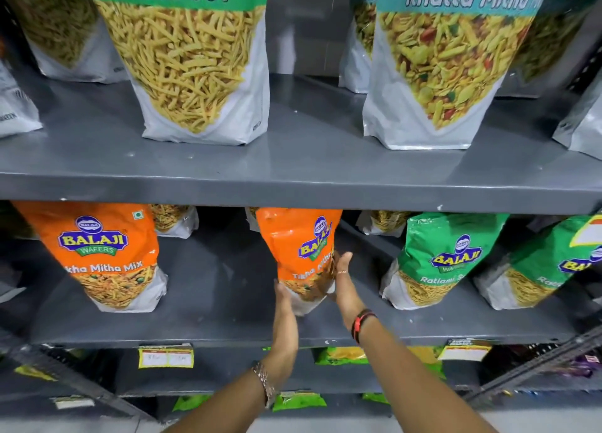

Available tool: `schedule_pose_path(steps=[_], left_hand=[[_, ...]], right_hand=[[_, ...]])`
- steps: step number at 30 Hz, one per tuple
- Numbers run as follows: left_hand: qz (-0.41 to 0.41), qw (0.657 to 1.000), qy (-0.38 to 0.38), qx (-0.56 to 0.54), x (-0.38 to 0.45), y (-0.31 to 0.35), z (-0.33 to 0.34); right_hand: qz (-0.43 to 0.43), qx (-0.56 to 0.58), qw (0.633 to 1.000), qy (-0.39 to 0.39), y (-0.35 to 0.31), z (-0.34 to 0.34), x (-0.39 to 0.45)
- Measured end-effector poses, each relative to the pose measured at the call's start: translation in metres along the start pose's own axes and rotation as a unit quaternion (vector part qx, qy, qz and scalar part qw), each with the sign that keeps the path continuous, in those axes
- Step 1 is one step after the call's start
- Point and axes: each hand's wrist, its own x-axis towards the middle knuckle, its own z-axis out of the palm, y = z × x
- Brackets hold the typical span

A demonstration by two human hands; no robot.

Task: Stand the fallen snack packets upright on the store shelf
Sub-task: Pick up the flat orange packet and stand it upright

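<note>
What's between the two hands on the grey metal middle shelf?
Head view: the lower half of the tilted orange Balaji snack packet, with the left hand and right hand flat against its sides.

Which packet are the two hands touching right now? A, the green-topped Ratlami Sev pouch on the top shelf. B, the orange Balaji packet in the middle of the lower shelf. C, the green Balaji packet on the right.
B: the left hand and right hand lie flat against either side of the orange plastic Balaji packet.
</note>
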Motion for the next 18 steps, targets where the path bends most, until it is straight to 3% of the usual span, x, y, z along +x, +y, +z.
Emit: schedule_pose_path(steps=[7,13,15,18], left_hand=[[-0.026,1.000,0.006,-0.012,0.034,0.020,-0.014],[-0.038,0.999,0.011,0.006,0.034,0.013,-0.033],[-0.036,0.998,0.057,-0.002,0.029,0.002,-0.048],[-0.009,0.989,0.144,-0.021,0.020,-0.008,-0.082]], right_hand=[[-0.036,0.023,0.998,0.040,0.019,0.002,-0.020],[0.043,0.045,0.989,0.137,0.039,-0.011,-0.021],[0.068,0.010,0.981,0.181,0.052,-0.009,-0.023],[0.054,-0.033,0.982,0.176,0.068,0.004,-0.025]])
